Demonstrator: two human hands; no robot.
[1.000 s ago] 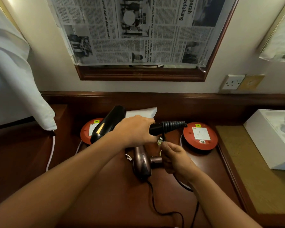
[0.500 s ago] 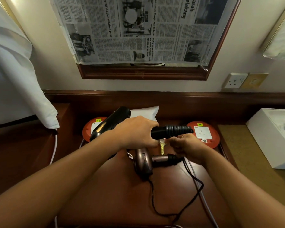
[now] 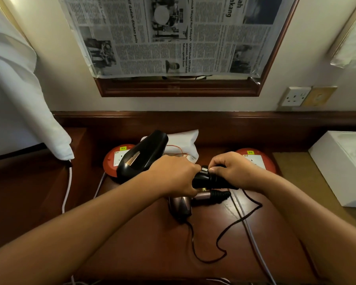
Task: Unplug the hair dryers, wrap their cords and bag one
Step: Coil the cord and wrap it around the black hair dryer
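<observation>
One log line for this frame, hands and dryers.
left hand: grips black hair dryer handle | right hand: winding cord at handle end | bronze hair dryer: on desk

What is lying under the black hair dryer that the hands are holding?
Under the black hair dryer lies a bronze-pink hair dryer on the dark wooden desk. The left hand and the black handle cover part of its body.
</observation>
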